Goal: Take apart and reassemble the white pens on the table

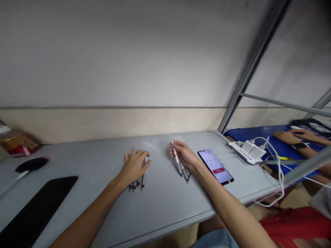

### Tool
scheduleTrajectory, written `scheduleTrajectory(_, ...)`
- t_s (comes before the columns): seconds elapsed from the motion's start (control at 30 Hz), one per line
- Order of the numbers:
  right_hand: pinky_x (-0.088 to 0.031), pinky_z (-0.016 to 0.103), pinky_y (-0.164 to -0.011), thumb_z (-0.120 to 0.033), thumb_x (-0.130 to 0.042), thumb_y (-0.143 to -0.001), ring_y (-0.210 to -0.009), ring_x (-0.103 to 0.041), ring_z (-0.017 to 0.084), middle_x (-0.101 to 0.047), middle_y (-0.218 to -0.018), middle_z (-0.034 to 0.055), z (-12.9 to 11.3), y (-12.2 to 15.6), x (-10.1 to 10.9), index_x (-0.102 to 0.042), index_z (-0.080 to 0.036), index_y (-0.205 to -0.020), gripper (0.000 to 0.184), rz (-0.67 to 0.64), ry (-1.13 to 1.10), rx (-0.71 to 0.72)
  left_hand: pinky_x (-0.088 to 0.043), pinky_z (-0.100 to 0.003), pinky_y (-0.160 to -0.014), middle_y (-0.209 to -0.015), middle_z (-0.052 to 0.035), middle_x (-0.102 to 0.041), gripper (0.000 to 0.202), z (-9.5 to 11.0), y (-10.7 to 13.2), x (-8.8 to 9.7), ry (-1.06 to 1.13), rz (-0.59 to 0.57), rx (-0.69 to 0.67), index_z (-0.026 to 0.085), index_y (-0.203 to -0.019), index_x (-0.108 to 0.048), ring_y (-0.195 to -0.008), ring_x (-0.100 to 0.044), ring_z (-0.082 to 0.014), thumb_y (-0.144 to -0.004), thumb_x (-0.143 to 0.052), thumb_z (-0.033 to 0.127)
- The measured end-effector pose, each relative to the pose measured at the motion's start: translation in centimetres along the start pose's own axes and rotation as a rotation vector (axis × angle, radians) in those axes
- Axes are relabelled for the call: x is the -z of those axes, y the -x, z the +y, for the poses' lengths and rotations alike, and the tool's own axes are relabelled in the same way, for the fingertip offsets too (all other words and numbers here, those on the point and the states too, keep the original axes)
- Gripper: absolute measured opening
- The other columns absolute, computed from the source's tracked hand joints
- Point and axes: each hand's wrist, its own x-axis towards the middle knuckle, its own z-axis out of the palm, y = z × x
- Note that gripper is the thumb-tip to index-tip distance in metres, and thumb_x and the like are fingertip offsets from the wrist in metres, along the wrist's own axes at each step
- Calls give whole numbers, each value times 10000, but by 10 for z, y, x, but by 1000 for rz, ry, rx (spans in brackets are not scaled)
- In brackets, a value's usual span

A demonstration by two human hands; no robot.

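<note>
At desk (162,210) | right fingers (181,145) pinch white pen (177,159) | left fingers (139,154) over pens (143,182), grip unclear

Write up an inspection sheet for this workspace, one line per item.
Surface: gray desk against a wall.
Job's things: white-and-gray pens in two groups, one under the left hand, one by the right hand; exact count hidden.
Clutter: lit phone beside the right forearm; dark flat object, black rounded object and blurred container at left.
Hands: left covers its pens, grip unclear; right pinches one pen tilted.
Cables: white cables near the power strip, looping below desk level.
Surroundings: metal frame; another person's hands over a blue surface.
</note>
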Motion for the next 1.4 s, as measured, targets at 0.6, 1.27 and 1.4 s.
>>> scheduleTrajectory(0.6,-219,424,-875,-358,-708,-719,-1112,-408,301,-575,-1130,78,5,1,17,-718,-293,-998,287,148,1246,-33,-262,-362,-728,-701,-34,-643,193,6,1,-1,83,21,-54,257,-820,-649,-839,-480,-237,-878,-471,304)
scheduleTrajectory(1.27,-403,339,-833,-346,-580,-822,-984,-540,207,-612,-1038,74,-3,-4,21,-658,-215,-985,223,405,738,344,-455,-355,-829,-881,-9,-673,189,20,-4,8,518,56,46,258,-971,-651,-868,-616,-185,-842,-534,331)
scheduleTrajectory(1.4,-428,293,-752,-359,-597,-829,-919,-564,175,-623,-1033,52,-3,6,-4,-643,-254,-1091,286,86,648,362,-481,-302,-776,-895,-13,-672,202,26,-5,9,727,40,55,229,-983,-638,-831,-621,-161,-854,-531,344)
